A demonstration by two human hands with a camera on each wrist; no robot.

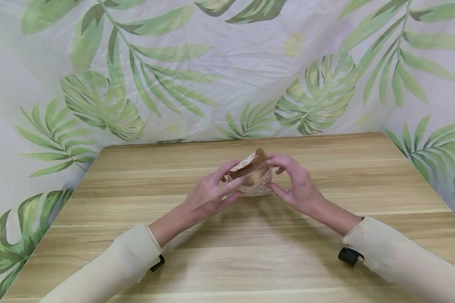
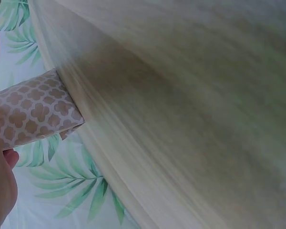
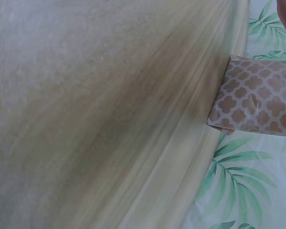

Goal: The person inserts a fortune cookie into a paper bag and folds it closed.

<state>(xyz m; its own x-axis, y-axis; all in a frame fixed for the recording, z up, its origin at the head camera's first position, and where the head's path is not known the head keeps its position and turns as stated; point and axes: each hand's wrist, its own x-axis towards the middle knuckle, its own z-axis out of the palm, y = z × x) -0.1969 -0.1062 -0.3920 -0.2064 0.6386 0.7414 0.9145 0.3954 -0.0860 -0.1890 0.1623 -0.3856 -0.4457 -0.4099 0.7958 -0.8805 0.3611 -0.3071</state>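
Observation:
A small brown paper bag (image 1: 255,191) with a white lattice pattern stands on the wooden table, its mouth open toward the head camera. Inside the mouth a plain tan surface shows; whether it is the bag's lining or some content, I cannot tell. My left hand (image 1: 210,191) holds the bag's left side, fingers spread along the rim and front. On the opposite side my right hand (image 1: 300,185) grips the edge, forefinger at the top and thumb low at the front. Both wrist views show the patterned face of the bag (image 2: 38,112), with each hand only partly visible.
The wood-grain table (image 1: 227,261) reaches back to a hanging cloth (image 1: 242,84) printed with green leaves. Dark wrist devices (image 1: 349,256) sit under the cream sleeves (image 1: 402,248).

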